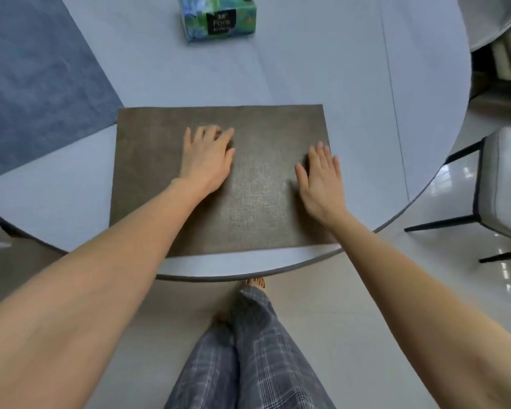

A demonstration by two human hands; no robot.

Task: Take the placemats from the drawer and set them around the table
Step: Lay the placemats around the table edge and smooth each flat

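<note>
A brown-grey woven placemat (pixel 148 172) lies flat on the round pale table (pixel 351 84), close to its near edge. My left hand (pixel 207 160) rests palm down on the mat's middle, fingers spread. My right hand (pixel 322 181) presses flat on the mat's right part, fingers straight and reaching its right edge. A blue placemat (pixel 36 84) lies on the table at the far left. The drawer is out of view.
A green and blue tissue box (pixel 219 19) stands at the table's far middle. A grey chair with black legs (pixel 502 187) stands to the right of the table. My legs and bare feet are on the tiled floor below the table's edge.
</note>
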